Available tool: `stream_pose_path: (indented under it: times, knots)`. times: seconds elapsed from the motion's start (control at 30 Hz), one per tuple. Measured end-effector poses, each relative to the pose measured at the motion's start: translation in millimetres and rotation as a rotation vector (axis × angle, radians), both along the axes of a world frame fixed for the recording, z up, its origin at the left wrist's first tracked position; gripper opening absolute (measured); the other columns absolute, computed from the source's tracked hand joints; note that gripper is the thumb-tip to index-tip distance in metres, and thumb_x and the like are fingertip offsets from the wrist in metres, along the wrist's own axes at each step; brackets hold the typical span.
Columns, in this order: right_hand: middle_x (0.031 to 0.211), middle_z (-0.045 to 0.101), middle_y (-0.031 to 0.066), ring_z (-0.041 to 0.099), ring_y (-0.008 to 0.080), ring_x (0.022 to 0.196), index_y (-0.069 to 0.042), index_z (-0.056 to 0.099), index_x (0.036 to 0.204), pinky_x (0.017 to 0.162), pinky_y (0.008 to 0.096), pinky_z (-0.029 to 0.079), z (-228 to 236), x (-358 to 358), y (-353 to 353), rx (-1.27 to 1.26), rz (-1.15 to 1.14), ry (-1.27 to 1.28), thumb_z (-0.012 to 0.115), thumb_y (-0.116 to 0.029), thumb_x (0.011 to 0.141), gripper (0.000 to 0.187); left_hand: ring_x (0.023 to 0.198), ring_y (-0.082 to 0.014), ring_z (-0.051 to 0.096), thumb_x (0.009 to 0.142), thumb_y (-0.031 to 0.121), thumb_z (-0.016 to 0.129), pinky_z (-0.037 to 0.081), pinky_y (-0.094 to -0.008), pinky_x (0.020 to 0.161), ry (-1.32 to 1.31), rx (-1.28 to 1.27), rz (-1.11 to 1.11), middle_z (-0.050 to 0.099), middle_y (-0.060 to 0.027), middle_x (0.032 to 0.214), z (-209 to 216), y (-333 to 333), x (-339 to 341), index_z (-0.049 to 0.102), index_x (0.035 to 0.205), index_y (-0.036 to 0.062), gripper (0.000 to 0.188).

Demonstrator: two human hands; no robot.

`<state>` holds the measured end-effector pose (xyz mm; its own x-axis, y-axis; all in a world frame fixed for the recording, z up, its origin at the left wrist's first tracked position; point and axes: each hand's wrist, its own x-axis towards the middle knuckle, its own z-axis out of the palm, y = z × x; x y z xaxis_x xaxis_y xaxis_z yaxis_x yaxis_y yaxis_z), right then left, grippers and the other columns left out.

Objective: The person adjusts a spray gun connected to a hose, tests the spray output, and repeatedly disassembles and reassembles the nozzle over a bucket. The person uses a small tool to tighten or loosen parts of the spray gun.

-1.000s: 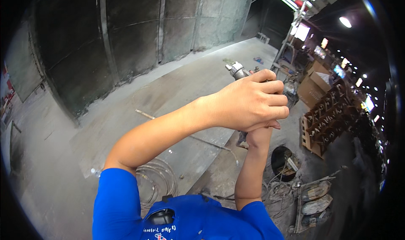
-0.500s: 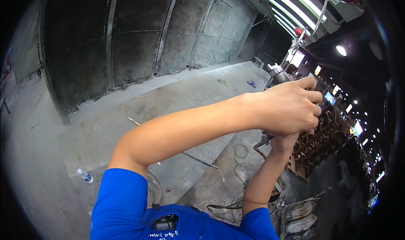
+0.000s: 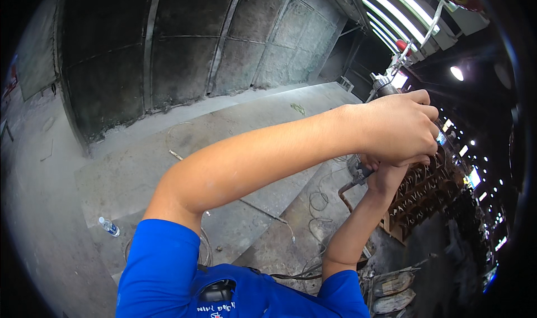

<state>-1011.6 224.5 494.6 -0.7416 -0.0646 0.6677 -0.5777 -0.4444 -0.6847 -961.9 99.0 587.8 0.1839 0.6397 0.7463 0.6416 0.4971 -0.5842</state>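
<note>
Out to the right, my left hand (image 3: 398, 129) is closed, its fingers curled over a dark cylindrical tool (image 3: 386, 88) with a ridged metal top. The back of this hand covers most of the tool. Just beneath it, my right hand (image 3: 385, 173) is closed around a lower part of the same tool, and its fingers are partly hidden by my left hand and wrist. A dark fitting (image 3: 361, 176) and a bent brownish pipe (image 3: 342, 194) show beside my right hand. What kind of tool it is cannot be made out.
Dark wall panels (image 3: 184, 66) line the far left. On the grey floor sheets lie a thin rod (image 3: 260, 210), coiled cables (image 3: 319, 203) and a water bottle (image 3: 109, 227). Brown racks (image 3: 417, 198) and sacks (image 3: 394, 293) are at right. Above, a red object (image 3: 403, 45) hangs under strip lights (image 3: 391, 10).
Both hands have moved a little to the right and upward with the tool. More of the fitting and pipe beside my right hand now shows. The view has shifted slightly.
</note>
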Motion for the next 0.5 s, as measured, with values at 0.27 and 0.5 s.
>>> stream_pose_path:
  times: [0.27,0.5]
  knots:
    - [0.061,0.047,0.0004,0.041,0.0104,0.045,-0.002,0.064,0.118,0.044,0.0260,0.032,6.4,-9.0,-2.8,0.070,0.066,0.052,0.044,-0.042,0.117,0.044,0.091,-0.0237,0.071,0.094,0.030,0.073,0.050,-0.0407,0.097,0.059,0.069,0.038,0.076,-0.0053,0.083,7.7,3.6,-23.0,0.076,0.082,0.0086,0.024]
    - [0.059,0.048,0.0012,0.039,0.0105,0.044,0.000,0.064,0.115,0.044,0.0261,0.030,9.1,-7.9,-1.8,0.052,-0.027,-0.022,0.039,-0.047,0.118,0.054,0.094,-0.0248,0.068,0.095,0.030,0.075,0.047,-0.0419,0.104,-0.097,0.061,0.007,0.074,-0.0062,0.088,4.6,0.9,-22.2,0.075,0.095,0.0066,0.024]
